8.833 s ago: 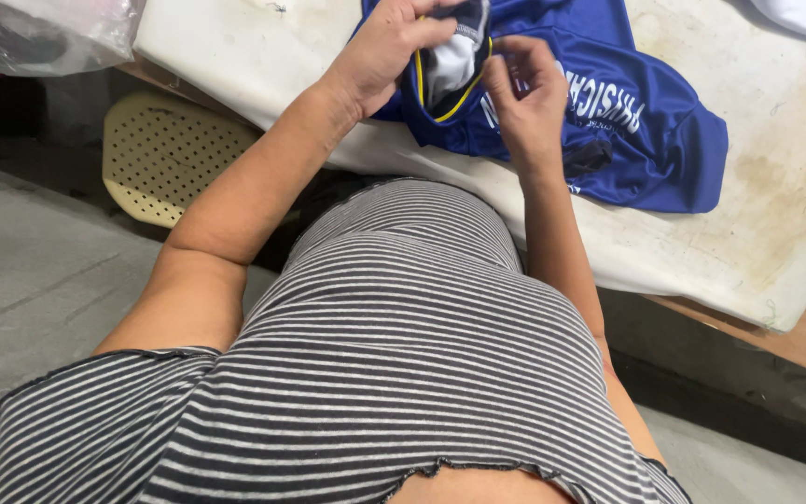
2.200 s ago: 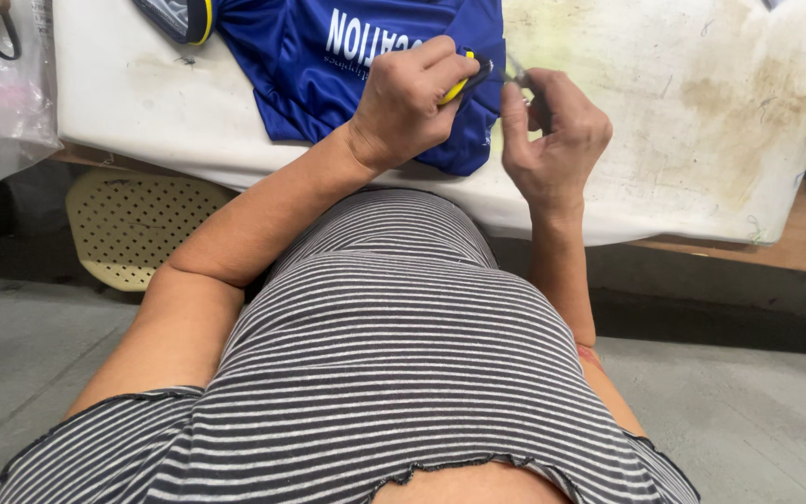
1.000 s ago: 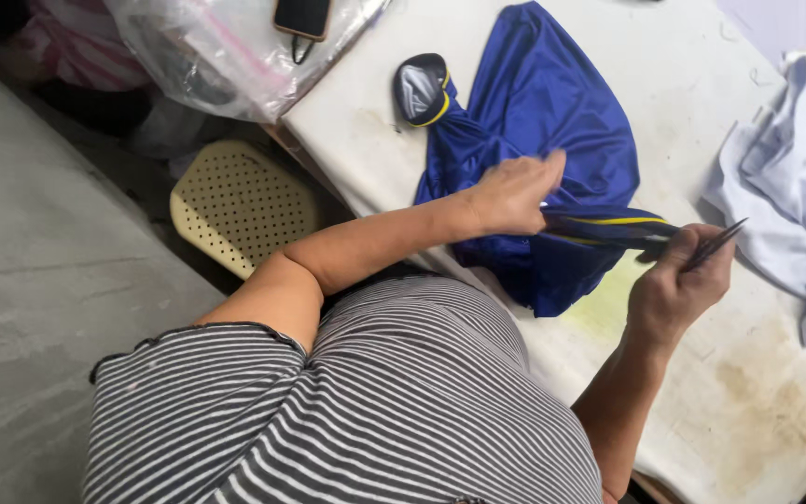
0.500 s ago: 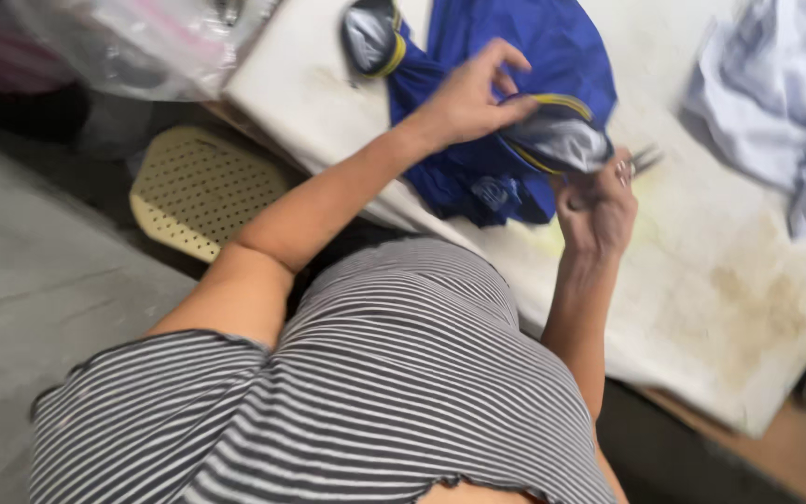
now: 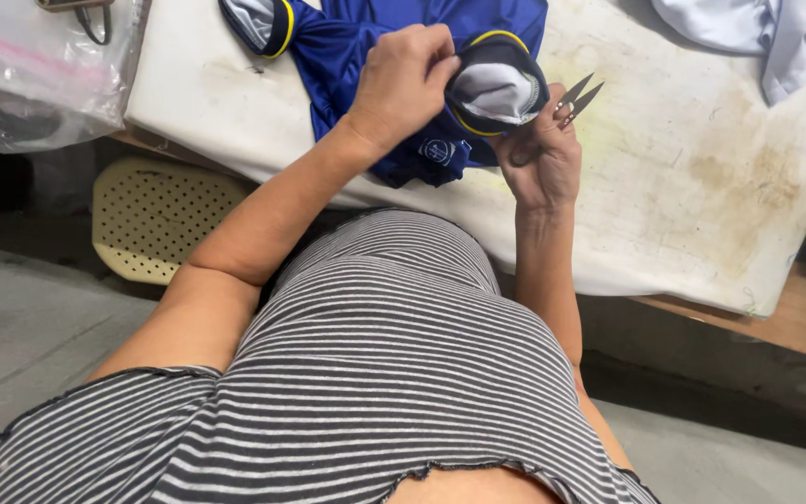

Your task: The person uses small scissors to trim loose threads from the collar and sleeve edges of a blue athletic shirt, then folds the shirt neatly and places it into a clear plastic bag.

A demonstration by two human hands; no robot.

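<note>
A blue sports shirt (image 5: 347, 42) with yellow-edged grey cuffs lies on the white padded table (image 5: 664, 168). My left hand (image 5: 403, 79) pinches one sleeve cuff (image 5: 496, 89) and lifts it, turned so its grey inside shows. My right hand (image 5: 541, 159) is just right of the cuff and holds small metal thread snips (image 5: 578, 96), blades parted and pointing up and right. The shirt's other sleeve cuff (image 5: 256, 21) lies flat at the upper left.
A clear plastic bag (image 5: 34, 79) sits at the table's left end. A cream perforated plastic stool (image 5: 160, 219) stands under the table edge. Pale blue-white cloth (image 5: 757, 28) is heaped at the upper right. Stains mark the table cover.
The view has swung so the table lies square again. My left hand now holds the sleeve cuff open beside my right hand, which keeps the snips.
</note>
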